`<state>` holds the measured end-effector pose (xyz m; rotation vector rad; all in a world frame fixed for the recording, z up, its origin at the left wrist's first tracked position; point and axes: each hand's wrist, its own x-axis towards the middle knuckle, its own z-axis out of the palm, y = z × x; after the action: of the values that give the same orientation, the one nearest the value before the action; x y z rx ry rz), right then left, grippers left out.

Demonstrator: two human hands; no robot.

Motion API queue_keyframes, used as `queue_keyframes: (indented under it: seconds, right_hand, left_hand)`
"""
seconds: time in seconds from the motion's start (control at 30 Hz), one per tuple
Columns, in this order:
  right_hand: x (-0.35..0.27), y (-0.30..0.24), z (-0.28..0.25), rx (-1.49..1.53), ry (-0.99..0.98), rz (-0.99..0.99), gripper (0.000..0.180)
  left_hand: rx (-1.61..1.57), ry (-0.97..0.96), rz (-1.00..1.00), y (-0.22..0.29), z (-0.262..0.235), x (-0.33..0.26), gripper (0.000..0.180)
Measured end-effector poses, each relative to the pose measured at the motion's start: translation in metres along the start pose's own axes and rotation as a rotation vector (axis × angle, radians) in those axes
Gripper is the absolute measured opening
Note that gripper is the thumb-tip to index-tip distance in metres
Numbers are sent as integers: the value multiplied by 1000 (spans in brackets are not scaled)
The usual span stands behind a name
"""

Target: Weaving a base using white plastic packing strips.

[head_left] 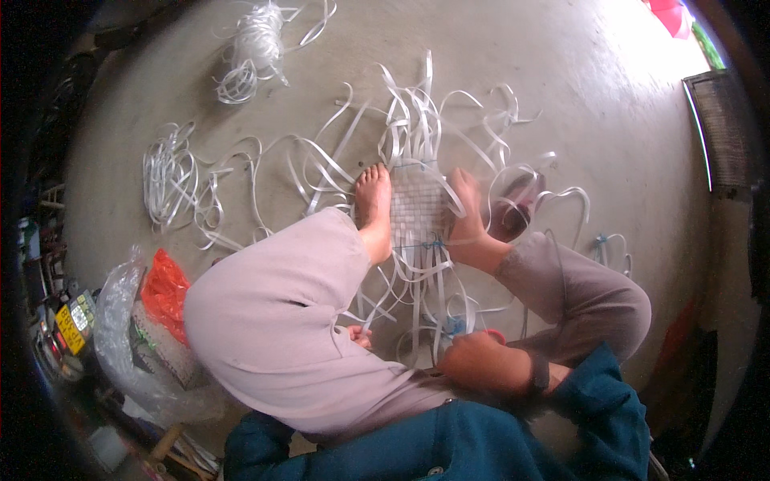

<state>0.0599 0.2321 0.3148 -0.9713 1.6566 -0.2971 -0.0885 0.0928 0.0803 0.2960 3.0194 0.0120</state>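
Observation:
A small woven mat (417, 210) of white plastic strapping lies flat on the floor between my bare feet, with blue cord across its near and far ends. Long loose straps (416, 132) fan out from it on all sides. Partly hidden behind my bent leg, my left hand (360, 336) shows only curled fingers at a white strap. My right hand (481, 361) is closed, low in front of my body, beside the hanging near straps. A red curved piece (496, 335) pokes out by its knuckles, and blue cord (455, 325) lies just beyond; what sits inside the fist is hidden.
A bundle of white strapping (255, 52) lies at the far left, with a looser coil (170, 178) nearer. Dark red footwear (513, 207) is beside my right foot. Left of my knee are a red plastic bag (165, 294) and a clear plastic bag (120, 337).

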Motion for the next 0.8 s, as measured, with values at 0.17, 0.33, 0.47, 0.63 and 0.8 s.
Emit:
queue_keyframes:
  seconds: [0.17, 0.33, 0.47, 0.63, 0.8]
  right_hand:
    - [4, -13, 1, -98, 27, -73, 17]
    - [2, -14, 1, -174, 13, 102, 15]
    - [42, 12, 64, -377, 341, 0, 13]
    - [51, 19, 66, -415, 450, 72, 10]
    - [78, 22, 57, -348, 560, 59, 7]
  left_hand:
    - [-28, 53, -59, -28, 27, -7, 24]
    - [50, 218, 13, -7, 35, -6, 24]
    - [-8, 260, -32, -43, 71, 4, 27]
    - [-1, 200, 12, -16, 65, 7, 29]
    - [33, 163, 10, -23, 56, 4, 32]
